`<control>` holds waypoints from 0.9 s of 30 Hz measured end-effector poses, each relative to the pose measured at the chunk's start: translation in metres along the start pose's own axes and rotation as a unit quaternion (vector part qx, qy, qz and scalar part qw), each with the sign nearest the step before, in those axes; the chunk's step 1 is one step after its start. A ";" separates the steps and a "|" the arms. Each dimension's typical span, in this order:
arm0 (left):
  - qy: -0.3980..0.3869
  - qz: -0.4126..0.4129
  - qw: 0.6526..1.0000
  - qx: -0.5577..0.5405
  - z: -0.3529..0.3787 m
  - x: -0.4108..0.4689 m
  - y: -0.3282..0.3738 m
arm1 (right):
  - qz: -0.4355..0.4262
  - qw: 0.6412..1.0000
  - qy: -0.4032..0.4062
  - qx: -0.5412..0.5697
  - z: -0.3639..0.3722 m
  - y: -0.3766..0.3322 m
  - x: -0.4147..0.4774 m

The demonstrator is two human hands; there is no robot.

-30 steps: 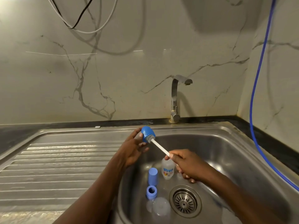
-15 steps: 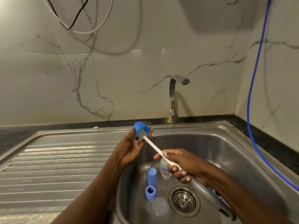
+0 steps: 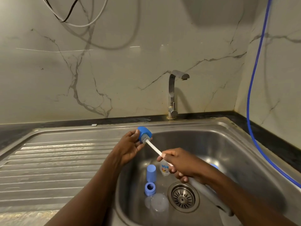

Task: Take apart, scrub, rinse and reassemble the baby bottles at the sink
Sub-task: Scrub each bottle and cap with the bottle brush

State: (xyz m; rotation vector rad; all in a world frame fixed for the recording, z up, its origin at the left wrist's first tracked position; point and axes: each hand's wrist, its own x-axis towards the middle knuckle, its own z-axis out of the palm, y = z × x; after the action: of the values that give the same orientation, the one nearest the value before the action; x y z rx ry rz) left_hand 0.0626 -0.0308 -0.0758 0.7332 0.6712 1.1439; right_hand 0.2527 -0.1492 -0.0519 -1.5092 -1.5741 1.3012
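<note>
My left hand (image 3: 128,148) grips a blue bottle cap (image 3: 144,133) over the sink's left rim. My right hand (image 3: 180,163) holds the white handle of a bottle brush (image 3: 154,148), whose bristle head sits inside the cap's opening. In the sink basin (image 3: 219,147) stand a blue cap (image 3: 151,173) and a blue screw ring (image 3: 150,188). A clear bottle (image 3: 158,205) lies in front of the ring. A second clear bottle with a printed label (image 3: 164,169) is partly hidden behind my right hand.
The drain strainer (image 3: 183,197) is at the basin's middle. A chrome tap (image 3: 175,93) rises behind the sink, no water running. The ribbed draining board (image 3: 53,162) lies to the left. A blue hose (image 3: 251,88) hangs down the right wall.
Both hands shifted left and slightly up with the cap and brush. The brush head has pushed into the cap.
</note>
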 end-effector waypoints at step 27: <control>0.024 0.032 0.992 0.120 0.006 0.002 0.002 | 0.007 0.997 0.041 -0.062 -0.004 -0.010 -0.009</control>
State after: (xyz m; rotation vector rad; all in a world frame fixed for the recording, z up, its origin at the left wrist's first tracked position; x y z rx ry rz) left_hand 0.0669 -0.0291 -0.0712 0.9391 0.8409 1.1537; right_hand 0.2541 -0.1556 -0.0400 -1.6297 -1.6209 1.1527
